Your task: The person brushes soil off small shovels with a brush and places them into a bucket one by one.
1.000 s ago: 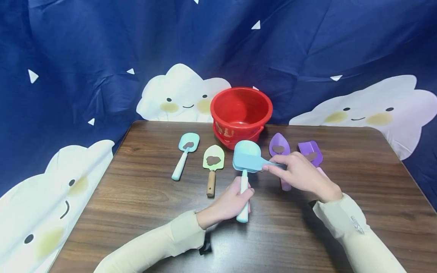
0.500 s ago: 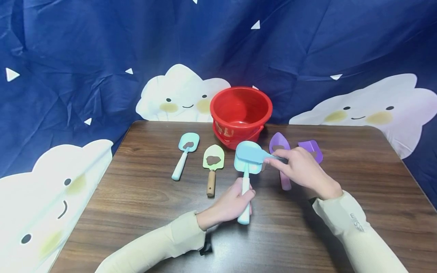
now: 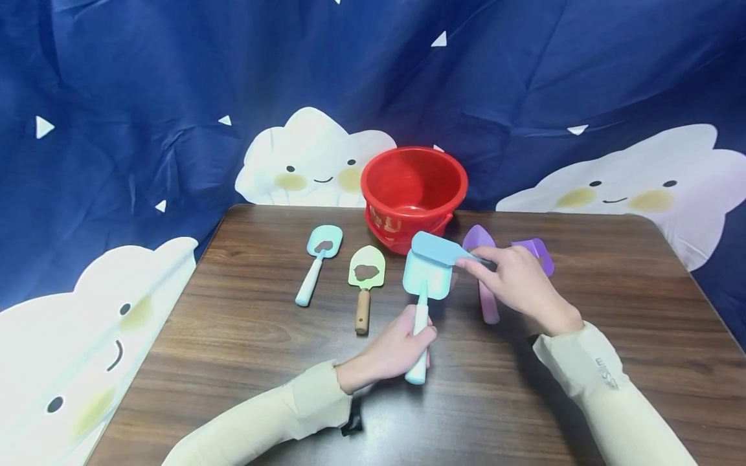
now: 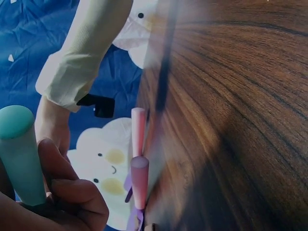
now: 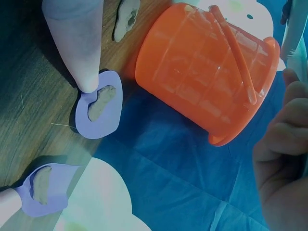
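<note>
A dark wood-grained counter [image 3: 233,349] stands before a blue cloth [image 3: 373,65] printed with smiling clouds [image 3: 317,145]. Toward its far edge sits a red bucket [image 3: 414,188] (it turns orange in the right wrist view), its inner wall and floor in sight. Brown lumps [image 3: 366,272] lie in the green shovel [image 3: 367,256], the small blue shovel [image 3: 309,283] and two purple shovels [image 5: 109,115]; another lump [image 5: 126,19] rests on the wood. The left hand [image 3: 396,349] grips a pale blue shovel [image 3: 428,275]; the right hand [image 3: 519,278] pinches a blue scraper [image 3: 437,247] over its blade, whether touching I cannot tell.
</note>
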### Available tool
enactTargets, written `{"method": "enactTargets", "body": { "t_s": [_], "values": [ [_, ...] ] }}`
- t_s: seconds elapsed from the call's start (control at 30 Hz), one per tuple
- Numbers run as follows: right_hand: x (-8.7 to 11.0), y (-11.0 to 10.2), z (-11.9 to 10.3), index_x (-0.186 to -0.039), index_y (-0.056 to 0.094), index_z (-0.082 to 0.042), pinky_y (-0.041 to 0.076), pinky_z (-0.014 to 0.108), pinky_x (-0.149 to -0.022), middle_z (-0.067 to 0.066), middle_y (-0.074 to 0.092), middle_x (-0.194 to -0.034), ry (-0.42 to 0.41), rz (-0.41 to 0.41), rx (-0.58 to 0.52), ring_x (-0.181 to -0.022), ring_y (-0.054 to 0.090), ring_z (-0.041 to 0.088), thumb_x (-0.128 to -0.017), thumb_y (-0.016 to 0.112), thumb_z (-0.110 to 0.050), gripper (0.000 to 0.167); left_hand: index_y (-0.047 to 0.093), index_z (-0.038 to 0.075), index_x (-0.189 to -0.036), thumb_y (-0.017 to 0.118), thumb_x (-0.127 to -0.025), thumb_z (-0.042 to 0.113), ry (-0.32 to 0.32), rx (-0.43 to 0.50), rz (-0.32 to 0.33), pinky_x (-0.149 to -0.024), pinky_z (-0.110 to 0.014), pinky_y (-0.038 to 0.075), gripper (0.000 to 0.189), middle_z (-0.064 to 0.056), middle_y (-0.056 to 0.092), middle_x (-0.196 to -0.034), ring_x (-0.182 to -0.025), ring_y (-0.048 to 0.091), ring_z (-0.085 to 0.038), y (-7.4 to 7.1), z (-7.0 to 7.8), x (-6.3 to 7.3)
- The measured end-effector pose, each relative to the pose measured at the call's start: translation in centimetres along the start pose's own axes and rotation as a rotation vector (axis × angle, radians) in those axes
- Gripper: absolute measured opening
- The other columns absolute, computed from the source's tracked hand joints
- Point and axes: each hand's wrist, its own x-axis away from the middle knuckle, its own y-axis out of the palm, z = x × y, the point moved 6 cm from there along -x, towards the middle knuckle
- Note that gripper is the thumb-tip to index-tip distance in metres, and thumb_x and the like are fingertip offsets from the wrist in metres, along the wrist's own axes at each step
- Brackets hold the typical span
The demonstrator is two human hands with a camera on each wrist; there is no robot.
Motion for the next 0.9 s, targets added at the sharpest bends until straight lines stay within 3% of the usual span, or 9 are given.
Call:
{"method": "enactTargets", "body": {
  "t_s": [0.23,0.5,0.63,0.77,0.9],
  "values": [
    [0.1,0.1,-0.4,-0.092,0.072,-0.018,0.035,0.023,-0.053,-0.012,0.051,-0.054,-0.043,-0.026,-0.036,-0.049,0.040,0.005,-0.086,0.072,-0.031,0.014,0.046,0.007,-0.101,0.050,-0.093,0.017,-0.009,0.051,0.017,-0.056,-0.024,0.048,0.014,-0.003,0.057,-0.058,-0.051,0.059,-0.012,-0.2,-0.3,-0.4],
    [0.6,0.5,-1.5,-0.097,0.072,-0.022,0.037,0.020,-0.051,-0.015,0.049,-0.051,-0.072,-0.194,-0.104,-0.044,0.040,-0.001,-0.089,0.067,-0.038,0.019,0.047,0.005,-0.104,0.054,-0.092,0.017,-0.021,0.071,0.025,-0.058,-0.024,0.048,0.018,-0.005,0.058,-0.061,-0.053,0.060,-0.012,-0.6,-0.1,-0.6],
    [0.9,0.7,-1.8,-0.092,0.070,-0.023,0.037,0.019,-0.049,-0.016,0.044,-0.049,-0.076,-0.253,-0.131,-0.041,0.038,-0.001,-0.089,0.067,-0.038,0.016,0.047,0.005,-0.105,0.054,-0.093,0.018,-0.037,0.082,0.029,-0.059,-0.024,0.047,0.020,-0.004,0.057,-0.061,-0.054,0.060,-0.012,-0.6,-0.1,-0.5],
    [0.9,0.9,-1.7,-0.092,0.069,-0.024,0.038,0.020,-0.050,-0.016,0.044,-0.051,-0.043,-0.303,-0.173,-0.041,0.039,0.000,-0.090,0.066,-0.039,0.016,0.048,0.007,-0.105,0.053,-0.093,0.020,-0.037,0.056,0.031,-0.059,-0.025,0.048,0.018,-0.003,0.059,-0.060,-0.054,0.061,-0.012,-0.6,-0.2,-0.4],
    [0.9,0.8,-1.5,-0.100,0.072,-0.022,0.038,0.021,-0.050,-0.016,0.046,-0.049,-0.008,-0.296,-0.159,-0.042,0.040,0.002,-0.090,0.065,-0.041,0.023,0.048,0.007,-0.103,0.051,-0.092,0.019,-0.016,0.028,0.029,-0.058,-0.025,0.048,0.017,-0.004,0.061,-0.059,-0.053,0.062,-0.013,-0.7,-0.1,-0.2]
  ]
}}
